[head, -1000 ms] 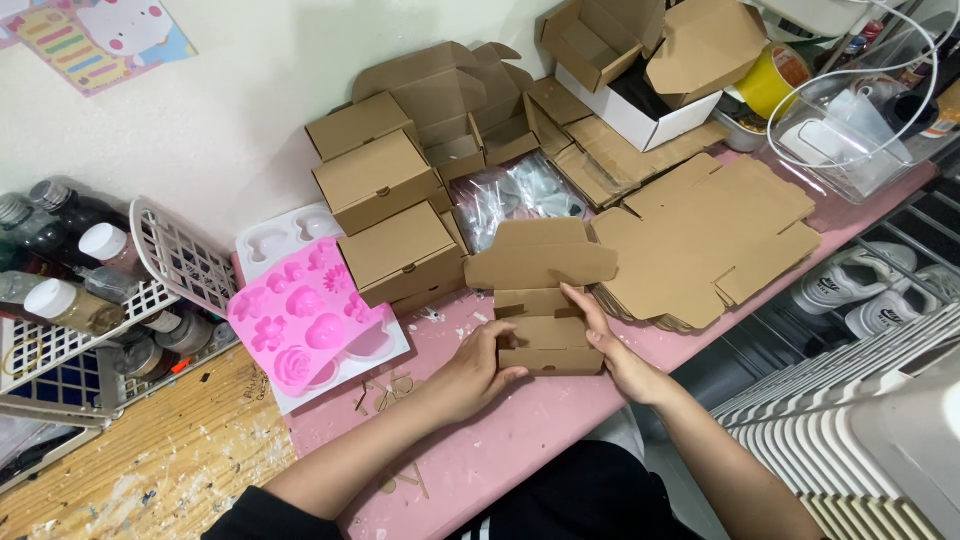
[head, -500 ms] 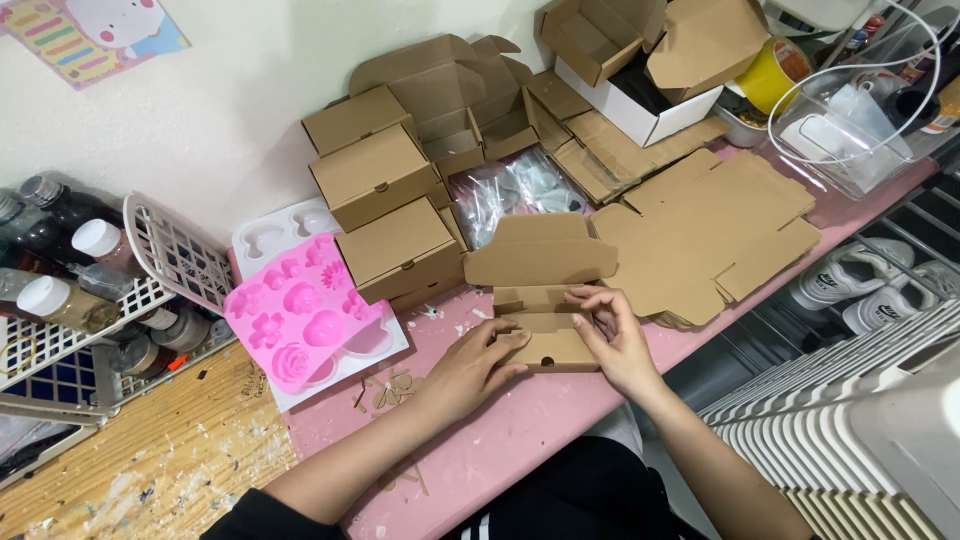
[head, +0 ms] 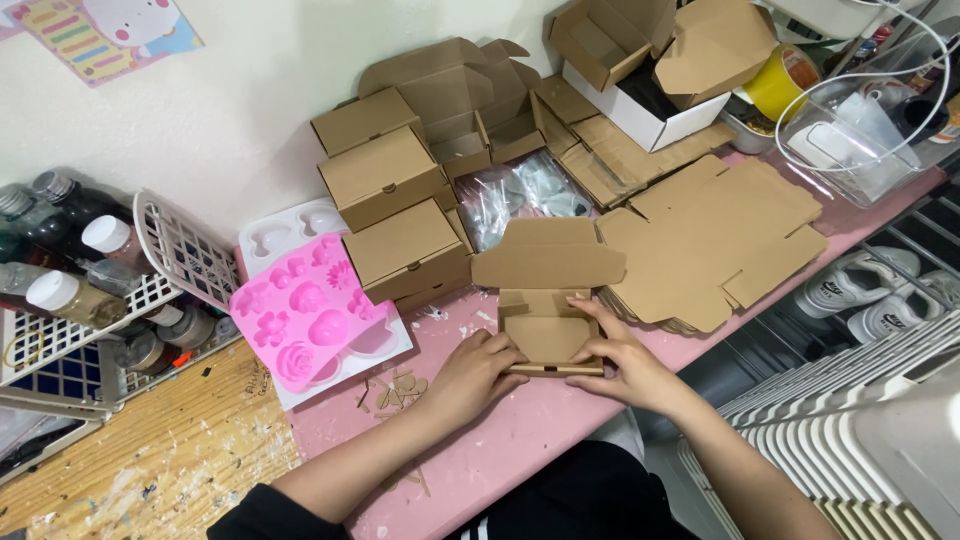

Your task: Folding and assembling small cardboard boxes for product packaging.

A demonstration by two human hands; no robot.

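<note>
centre frame, on pink desk [head: 560, 440]: half-folded box [head: 548, 300], walls up, lid flap open. left hand [head: 475, 372] and right hand [head: 625, 365] gripping its front corners. folded boxes [head: 400, 215] stacked upper centre; flat blanks [head: 710, 240] right, unfolded.

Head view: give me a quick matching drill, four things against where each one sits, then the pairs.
Things:
1. half-folded box
2. pink mould
3. flat blanks
4. folded boxes

Places:
A. stacked against the wall
B. between both hands
C. right of the half-folded box
D. left of the folded boxes, by the basket

Pairs: 1-B, 2-D, 3-C, 4-A
</note>
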